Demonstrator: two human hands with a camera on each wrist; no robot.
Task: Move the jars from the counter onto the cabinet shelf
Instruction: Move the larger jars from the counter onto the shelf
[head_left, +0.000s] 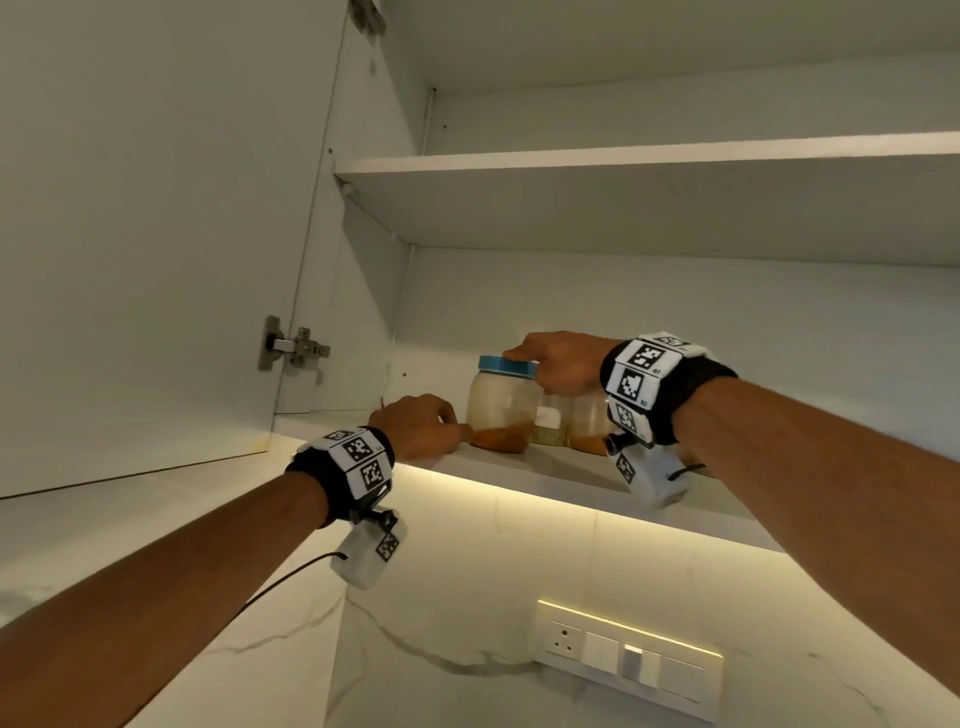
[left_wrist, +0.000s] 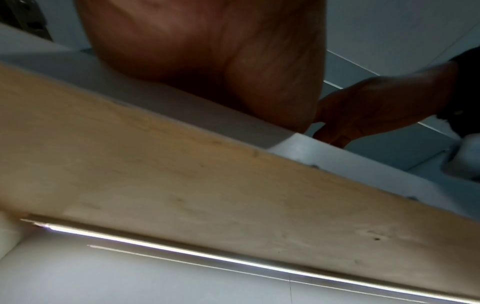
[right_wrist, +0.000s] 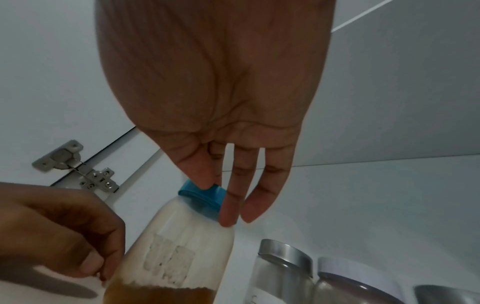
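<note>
Right wrist view: my right hand pinches the blue lid of the jar on the cabinet shelf; left hand fingers curl beside its base. Mostly empty, probably light, tippy; safer gripped round the body

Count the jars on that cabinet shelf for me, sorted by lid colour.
blue-lidded jar: 1
silver-lidded jar: 1
white-lidded jar: 1
Total: 3 jars clearly seen. A grey rim at the picture's edge may be a fourth; I cannot tell.
</note>
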